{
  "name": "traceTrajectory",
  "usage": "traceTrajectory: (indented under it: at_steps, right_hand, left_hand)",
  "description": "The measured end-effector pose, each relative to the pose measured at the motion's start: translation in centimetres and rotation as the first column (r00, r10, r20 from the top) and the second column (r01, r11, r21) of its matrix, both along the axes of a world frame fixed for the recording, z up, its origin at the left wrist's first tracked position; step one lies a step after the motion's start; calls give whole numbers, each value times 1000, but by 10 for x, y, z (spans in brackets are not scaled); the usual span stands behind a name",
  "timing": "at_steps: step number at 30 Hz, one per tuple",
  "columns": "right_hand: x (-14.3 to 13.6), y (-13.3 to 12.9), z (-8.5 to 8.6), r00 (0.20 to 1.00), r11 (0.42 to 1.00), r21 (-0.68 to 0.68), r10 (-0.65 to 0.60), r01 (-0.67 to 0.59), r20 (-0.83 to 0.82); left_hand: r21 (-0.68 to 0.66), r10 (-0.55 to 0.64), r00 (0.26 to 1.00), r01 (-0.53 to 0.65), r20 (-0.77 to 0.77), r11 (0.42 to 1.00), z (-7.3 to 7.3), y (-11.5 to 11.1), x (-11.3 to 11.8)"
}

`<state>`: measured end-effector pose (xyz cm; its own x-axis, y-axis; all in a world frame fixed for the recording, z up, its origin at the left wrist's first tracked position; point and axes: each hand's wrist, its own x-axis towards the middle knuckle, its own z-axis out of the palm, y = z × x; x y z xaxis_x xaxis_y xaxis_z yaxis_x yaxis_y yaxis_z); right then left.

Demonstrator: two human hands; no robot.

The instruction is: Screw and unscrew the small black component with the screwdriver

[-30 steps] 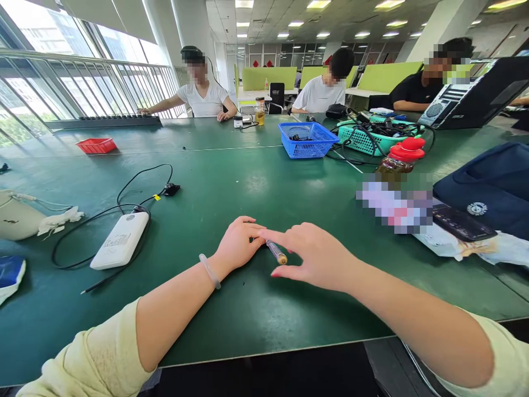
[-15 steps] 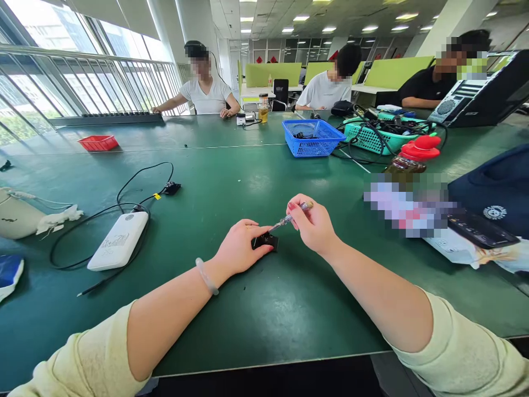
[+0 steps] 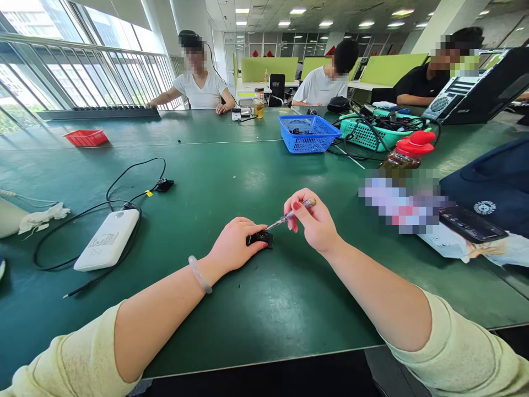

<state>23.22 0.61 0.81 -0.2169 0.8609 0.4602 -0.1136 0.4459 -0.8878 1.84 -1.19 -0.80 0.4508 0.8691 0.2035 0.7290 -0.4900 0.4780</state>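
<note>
On the green table, a small black rectangular part (image 3: 260, 237) lies between the thumb and fingers of my left hand (image 3: 238, 241), which grips it against the surface. My right hand (image 3: 311, 220) is closed on a screwdriver (image 3: 285, 218) with a clear, slender handle. The tool slants down to the left, and its tip meets the upper side of the black part by my left fingertips. What exactly the tip touches is too small to make out. Part of the black piece is hidden under my left fingers.
Left of my hands lie a white power bank (image 3: 108, 240) and a looped black cable (image 3: 49, 268). Farther off are a red tray (image 3: 86, 138), a blue basket (image 3: 309, 144) and a green basket (image 3: 363, 135) of cables. A red-lidded bottle (image 3: 409, 149) and phone (image 3: 473, 223) stand right. Several people sit opposite.
The whole view has shifted slightly, so things appear a little further left and higher. My right hand's fingers have changed position a little on the screwdriver; both hands keep their holds.
</note>
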Motion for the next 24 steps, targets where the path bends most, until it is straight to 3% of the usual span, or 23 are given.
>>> traceTrajectory:
  at_steps: [13, 24]
  right_hand:
    - [-1, -5, 3, 998, 988, 139, 63, -65, 14]
    - [-6, -10, -2, 993, 992, 98, 74, -83, 87]
  left_hand:
    - [25, -19, 999, 18, 32, 1000, -6, 1, -1]
    - [6, -15, 999, 15, 34, 1000, -3, 0, 0]
